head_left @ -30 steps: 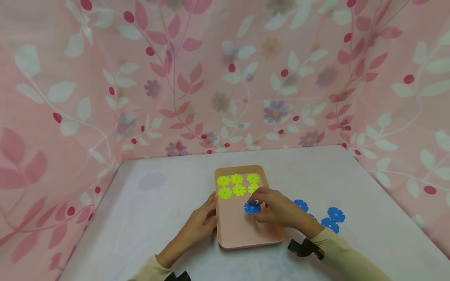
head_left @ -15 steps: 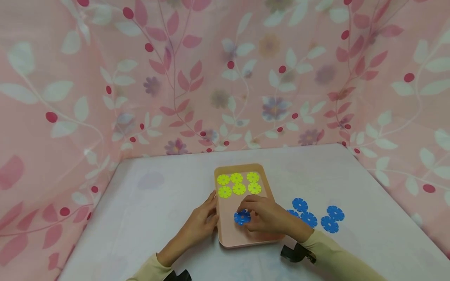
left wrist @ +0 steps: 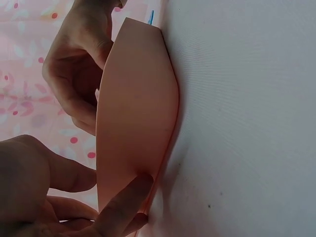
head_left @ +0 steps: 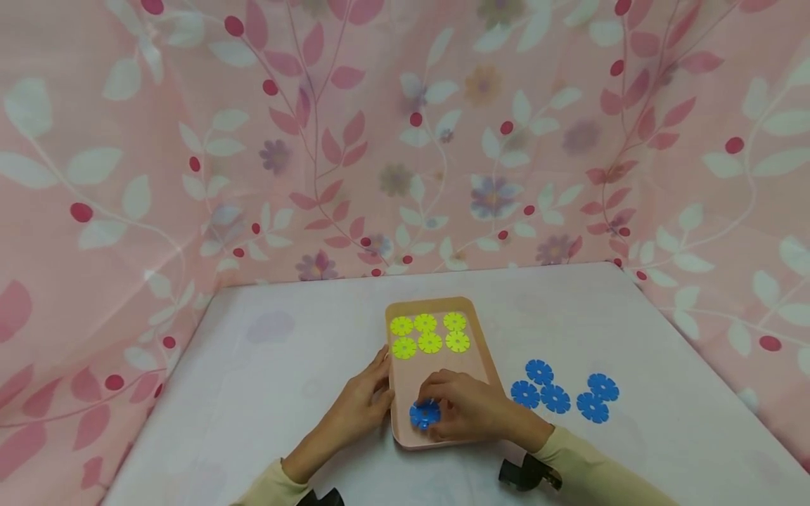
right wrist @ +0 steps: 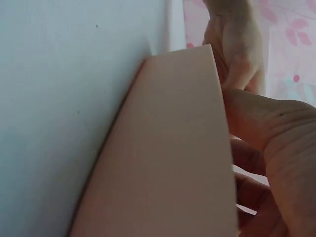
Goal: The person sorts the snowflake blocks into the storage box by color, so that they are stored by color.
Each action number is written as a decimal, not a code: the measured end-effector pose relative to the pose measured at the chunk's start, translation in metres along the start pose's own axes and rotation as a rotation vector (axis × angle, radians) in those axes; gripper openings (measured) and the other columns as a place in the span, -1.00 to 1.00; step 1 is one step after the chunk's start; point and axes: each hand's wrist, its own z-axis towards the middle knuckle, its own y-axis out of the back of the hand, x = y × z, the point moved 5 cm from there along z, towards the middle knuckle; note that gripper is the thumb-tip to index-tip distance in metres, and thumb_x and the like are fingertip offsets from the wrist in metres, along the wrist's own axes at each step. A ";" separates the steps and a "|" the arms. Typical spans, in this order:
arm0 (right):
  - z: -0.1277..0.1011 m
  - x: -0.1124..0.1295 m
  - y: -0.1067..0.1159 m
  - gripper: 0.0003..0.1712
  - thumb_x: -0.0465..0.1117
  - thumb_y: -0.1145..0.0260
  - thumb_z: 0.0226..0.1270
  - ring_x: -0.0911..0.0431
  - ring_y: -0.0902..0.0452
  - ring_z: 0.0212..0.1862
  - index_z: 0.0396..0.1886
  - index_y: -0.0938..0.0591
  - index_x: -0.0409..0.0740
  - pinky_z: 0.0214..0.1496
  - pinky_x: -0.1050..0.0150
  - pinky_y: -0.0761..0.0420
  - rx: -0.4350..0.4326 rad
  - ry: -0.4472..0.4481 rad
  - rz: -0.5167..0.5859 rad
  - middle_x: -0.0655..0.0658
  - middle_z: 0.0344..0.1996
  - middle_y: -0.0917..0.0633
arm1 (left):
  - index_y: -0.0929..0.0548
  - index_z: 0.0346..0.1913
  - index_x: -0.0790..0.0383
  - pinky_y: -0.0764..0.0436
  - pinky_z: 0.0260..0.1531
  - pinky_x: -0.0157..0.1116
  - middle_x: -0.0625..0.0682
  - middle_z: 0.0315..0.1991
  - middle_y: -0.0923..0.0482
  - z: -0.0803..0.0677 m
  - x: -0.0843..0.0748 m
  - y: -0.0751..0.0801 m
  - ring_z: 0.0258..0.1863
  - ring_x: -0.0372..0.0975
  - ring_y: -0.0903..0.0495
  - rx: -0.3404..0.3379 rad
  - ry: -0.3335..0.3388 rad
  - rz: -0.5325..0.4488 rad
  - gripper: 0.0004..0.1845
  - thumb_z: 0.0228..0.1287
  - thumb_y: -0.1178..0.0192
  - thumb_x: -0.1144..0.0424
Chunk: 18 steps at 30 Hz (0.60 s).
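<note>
At lower centre of the head view: right hand (head_left: pixel 471 411) pinching blue toothed plastic disc (head_left: pixel 424 414) over near-left corner of pink rectangular tray (head_left: pixel 484 351), left hand (head_left: pixel 361 407) flat-fingered, steadying left rim; best lowered flat, clear of yellow discs (head_left: pixel 430 333).

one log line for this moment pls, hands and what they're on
right hand: pinches blue flower disc on near end of tray | left hand: rests on tray's left edge | five blue discs on table

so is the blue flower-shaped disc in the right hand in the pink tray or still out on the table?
In: the blue flower-shaped disc, pinched by the right hand, sits over the pink tray floor, near corner.
</note>
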 end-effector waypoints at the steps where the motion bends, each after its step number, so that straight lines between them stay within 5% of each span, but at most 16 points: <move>1: 0.000 0.000 -0.001 -0.65 -0.14 -0.61 0.23 0.27 -0.49 -0.18 -0.01 -0.74 -0.01 -0.24 0.43 -0.58 0.002 0.006 0.002 0.15 0.01 -0.65 | -0.28 0.55 0.45 -0.28 0.39 0.08 0.38 0.58 -0.05 0.000 0.000 0.000 0.53 0.11 -0.15 0.000 0.002 0.000 -0.32 0.41 -0.20 0.52; 18: 0.008 0.001 -0.014 -0.62 -0.15 -0.61 0.25 0.28 -0.54 -0.11 0.04 -0.74 -0.03 -0.10 0.41 -0.57 0.046 0.089 0.016 0.13 -0.03 -0.71 | -0.25 0.56 0.43 -0.27 0.39 0.10 0.39 0.59 -0.02 0.000 -0.001 -0.001 0.55 0.13 -0.11 0.004 0.001 -0.003 -0.31 0.43 -0.20 0.52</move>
